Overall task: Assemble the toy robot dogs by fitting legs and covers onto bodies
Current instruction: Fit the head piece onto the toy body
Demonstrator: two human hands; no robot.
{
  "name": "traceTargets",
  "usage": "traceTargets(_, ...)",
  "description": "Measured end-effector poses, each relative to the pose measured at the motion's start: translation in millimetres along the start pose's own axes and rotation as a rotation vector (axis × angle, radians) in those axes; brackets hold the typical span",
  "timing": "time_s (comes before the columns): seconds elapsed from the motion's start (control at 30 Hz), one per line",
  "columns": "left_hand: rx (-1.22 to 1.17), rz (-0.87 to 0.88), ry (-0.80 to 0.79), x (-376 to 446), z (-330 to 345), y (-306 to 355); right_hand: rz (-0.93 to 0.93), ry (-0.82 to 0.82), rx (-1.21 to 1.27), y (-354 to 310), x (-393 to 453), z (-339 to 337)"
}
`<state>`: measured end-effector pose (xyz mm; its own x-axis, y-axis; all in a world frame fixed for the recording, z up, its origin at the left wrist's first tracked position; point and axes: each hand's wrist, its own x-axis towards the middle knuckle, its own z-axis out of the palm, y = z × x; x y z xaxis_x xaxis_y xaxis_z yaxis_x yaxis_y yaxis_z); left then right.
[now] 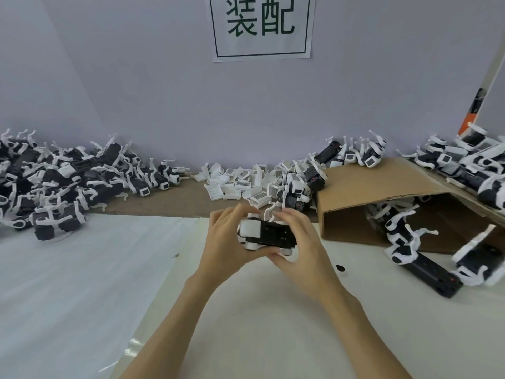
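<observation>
Surface: a white-covered table (82, 283) against a pale wall, a brown strip along its far edge.
Left hand: left hand (226, 242) curls its fingers round the white end of the toy dog body (269, 235).
Right hand: right hand (299, 247) grips the body's black end, fingers over the top, thumb beneath.
Toy dog body: held between both hands just above the table, near the centre.
Cardboard box (382, 198): tipped on its side to the right, dogs spilling out.
White covers (240, 183): heaped behind the hands.
Left pile (62, 181): black-and-white dogs, far left.
Sign (262, 26): on the wall, two large characters.
</observation>
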<state>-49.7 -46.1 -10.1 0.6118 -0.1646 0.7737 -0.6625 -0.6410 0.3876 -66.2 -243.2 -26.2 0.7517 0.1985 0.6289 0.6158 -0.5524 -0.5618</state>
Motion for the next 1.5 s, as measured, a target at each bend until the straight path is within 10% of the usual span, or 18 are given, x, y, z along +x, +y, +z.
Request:
traceTargets(0.27,-0.087,0.038,-0.093,-4,3,15,0.136,-0.168,0.239,5,-5,5)
traceTargets(0.43,-0.151,-0.039,-0.079,-3,4,17,0.043,0.012,0.089,7,-3,7)
traceTargets(0.6,-0.598,-0.382,0.098,-5,15,35,-0.11,0.218,-0.256,-3,-1,7)
traceTargets(0.77,-0.941,-0.733,0.427,5,0,26,-0.089,0.033,-0.06,-15,-6,22)
traceTargets(1.07,-1.38,-0.742,0.296,8,-24,-5,-0.175,0.073,-0.037,-24,-7,28)
traceTargets(1.5,-0.831,-1.069,-0.001,9,3,-4,0.549,-0.101,0.275,-23,0,9)
